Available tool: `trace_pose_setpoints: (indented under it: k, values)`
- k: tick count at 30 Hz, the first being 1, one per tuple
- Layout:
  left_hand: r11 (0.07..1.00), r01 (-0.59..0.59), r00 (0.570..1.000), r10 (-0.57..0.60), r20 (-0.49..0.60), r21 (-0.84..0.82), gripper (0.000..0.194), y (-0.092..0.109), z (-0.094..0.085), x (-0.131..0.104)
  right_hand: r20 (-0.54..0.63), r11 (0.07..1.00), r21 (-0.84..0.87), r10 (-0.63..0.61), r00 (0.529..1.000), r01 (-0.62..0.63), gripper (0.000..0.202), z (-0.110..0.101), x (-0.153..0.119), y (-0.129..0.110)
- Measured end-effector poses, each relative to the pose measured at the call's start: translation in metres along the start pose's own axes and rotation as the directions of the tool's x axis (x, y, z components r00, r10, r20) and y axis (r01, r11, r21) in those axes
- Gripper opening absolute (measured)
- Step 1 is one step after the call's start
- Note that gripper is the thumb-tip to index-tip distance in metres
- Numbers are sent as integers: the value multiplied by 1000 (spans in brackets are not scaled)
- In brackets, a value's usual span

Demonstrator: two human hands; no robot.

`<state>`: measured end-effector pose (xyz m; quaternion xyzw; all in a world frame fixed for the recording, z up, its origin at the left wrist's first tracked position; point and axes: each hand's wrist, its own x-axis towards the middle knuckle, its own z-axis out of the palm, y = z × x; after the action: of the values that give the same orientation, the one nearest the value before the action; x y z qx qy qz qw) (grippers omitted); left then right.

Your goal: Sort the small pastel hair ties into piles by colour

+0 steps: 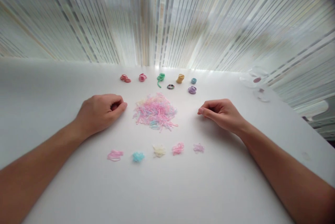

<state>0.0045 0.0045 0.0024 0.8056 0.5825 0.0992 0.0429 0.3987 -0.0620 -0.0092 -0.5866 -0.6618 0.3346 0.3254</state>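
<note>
A mixed heap of pastel rubber bands [156, 110], mostly pink with lilac, cream and blue, lies mid-table. My left hand [101, 112] rests to its left, fingers curled and thumb against them, with nothing visible inside. To the heap's right is my right hand [220, 114], its thumb and fingertips pressed together; no thing shows between them. Nearer me runs a row of small sorted piles: pink bands [115, 155], blue bands [138, 157], cream bands [158, 151], brighter pink bands [178, 149] and pale lilac bands [199, 148]. Neither hand touches any bands.
Along the table's [167, 192] back lie coiled bands: red [125, 78], pink [142, 77], green [161, 77], gold [180, 78], blue [193, 81] and purple [192, 90]. A multicoloured ring [170, 87] is among them. Clear round objects [258, 80] stand back right, before a striped curtain [146, 17].
</note>
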Motion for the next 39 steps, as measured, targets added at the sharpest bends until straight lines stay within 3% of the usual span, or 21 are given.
trace_pose_setpoints:
  k: [11,39]
  values:
    - [1000,-19,1000,19,-9,-13,38,0,1,-1,42,1000,1,19,999,-19,38,-1,-1,7]
    - [998,33,999,-35,32,60,41,-12,4,5,56,999,40,-15,998,13,33,1,2,-4]
